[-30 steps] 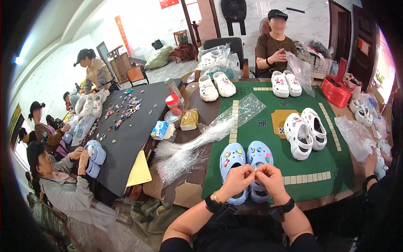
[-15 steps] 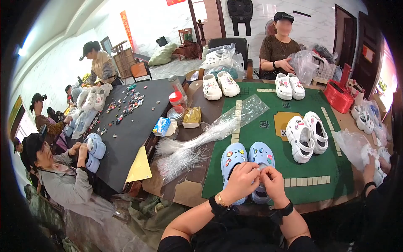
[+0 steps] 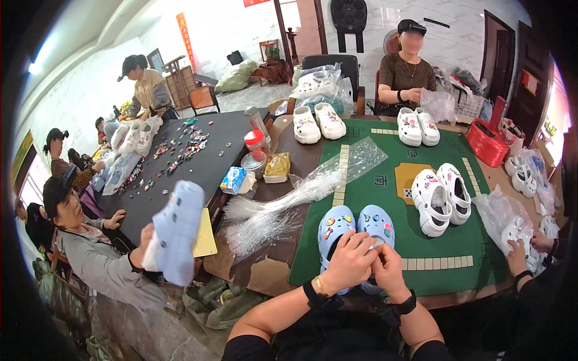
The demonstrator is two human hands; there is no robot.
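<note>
A pair of light blue clogs, the left clog [image 3: 335, 224] and the right clog [image 3: 374, 221], stands in front of me with toes pointing away. Colourful charms dot their tops. Over the right clog's opening, my left hand [image 3: 348, 260] and my right hand [image 3: 390, 269] meet with fingertips pinched together. Whatever they pinch is too small and too covered to make out. My hands and wrists hide most of the heels. Left of the clogs lies a bundle of clear plastic strips [image 3: 283, 204] with a clear sleeve round its far part.
Charm-covered white clogs [image 3: 432, 201] stand on the green mat [image 3: 361, 174], with more pairs farther back. A yellow box [image 3: 277, 166] and a red-lidded jar [image 3: 255, 140] are at left. Co-workers surround both tables; one at left holds up blue clogs [image 3: 180, 231].
My hands stay over the right clog, the fingers shifting slightly and drawing closer together. The co-worker at left has swung blue clogs up off the dark table toward me.
</note>
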